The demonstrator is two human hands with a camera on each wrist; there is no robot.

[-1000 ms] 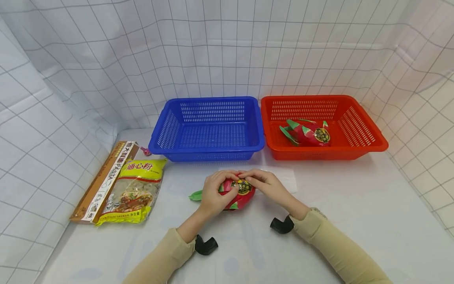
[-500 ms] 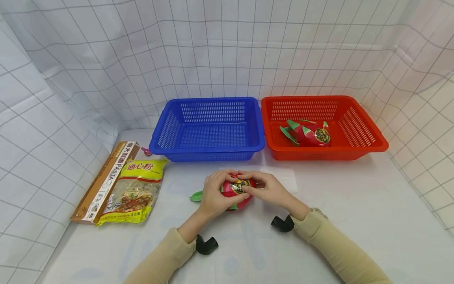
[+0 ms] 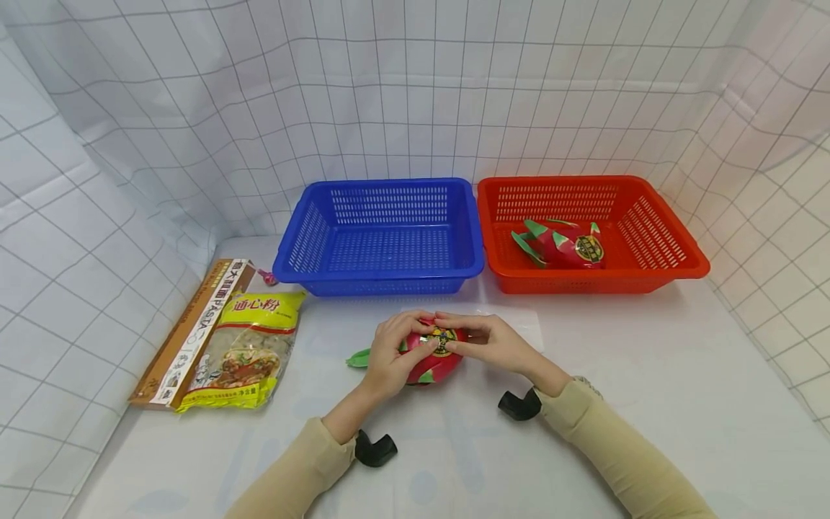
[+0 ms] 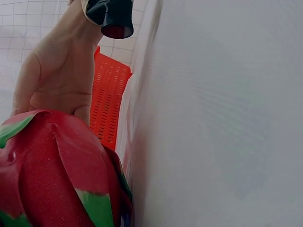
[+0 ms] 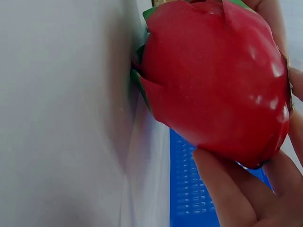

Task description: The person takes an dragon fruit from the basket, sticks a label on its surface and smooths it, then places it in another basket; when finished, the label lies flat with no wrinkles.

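A dragon fruit [image 3: 433, 369] with red skin, green leaf tips and a round black-and-gold label [image 3: 444, 342] lies low over the table between both hands. My left hand [image 3: 387, 360] grips it from the left, its thumb on the front at the label's edge. From the right, my right hand [image 3: 498, 347] holds the fruit's end, thumb against the label and fingers at the far side. The left wrist view has the dragon fruit [image 4: 57, 165] close up, with the right hand [image 4: 61, 85] behind it. Its smooth red side fills much of the right wrist view.
Behind stand a blue basket [image 3: 379, 272] and a red basket [image 3: 596, 274], the red one containing another dragon fruit [image 3: 570, 250]. At left lie a pasta box [image 3: 188, 335], a yellow bag [image 3: 246, 346] and a small pink wrapped item [image 3: 267, 277]. A clear plastic sheet [image 3: 528, 328] lies beyond the right hand.
My right thumb has moved down and left across the label. The left thumb shifted down off the label, then back up to its edge. The fruit has stayed in about the same place.
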